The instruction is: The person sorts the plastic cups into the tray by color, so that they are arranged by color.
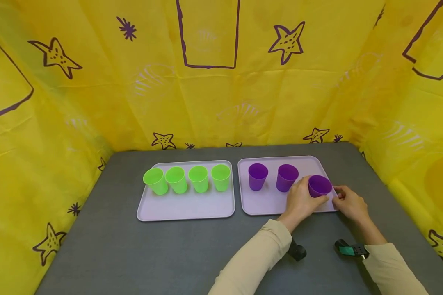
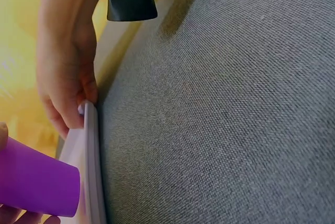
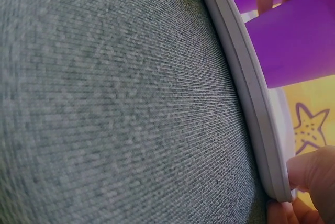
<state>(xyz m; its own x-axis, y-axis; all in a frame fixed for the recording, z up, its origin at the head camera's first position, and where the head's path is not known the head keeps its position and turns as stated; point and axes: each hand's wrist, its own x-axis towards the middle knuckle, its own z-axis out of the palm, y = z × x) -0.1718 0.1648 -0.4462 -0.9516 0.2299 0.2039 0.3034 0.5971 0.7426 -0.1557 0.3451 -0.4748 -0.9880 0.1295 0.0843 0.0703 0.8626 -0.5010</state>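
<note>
On the right-hand tray (image 1: 266, 207), my left hand (image 1: 302, 200) grips a purple cup (image 1: 319, 186) around its side, thumb in front and fingers behind. In the left wrist view the same purple cup (image 2: 39, 182) appears close up beside the tray's rim (image 2: 93, 166). My right hand (image 1: 350, 203) pinches the tray's right edge near its front corner; the right wrist view shows the thumb (image 3: 311, 174) on top of the rim and fingers beneath. Two more purple cups, one at the left (image 1: 257, 178) and one in the middle (image 1: 286, 179), stand upright on that tray.
A second pale tray (image 1: 186, 212) lies to the left, with a row of several green cups (image 1: 198, 179) along its back half. Both trays rest on a grey table (image 1: 162, 254). Yellow patterned cloth (image 1: 214, 106) surrounds the table's back and sides.
</note>
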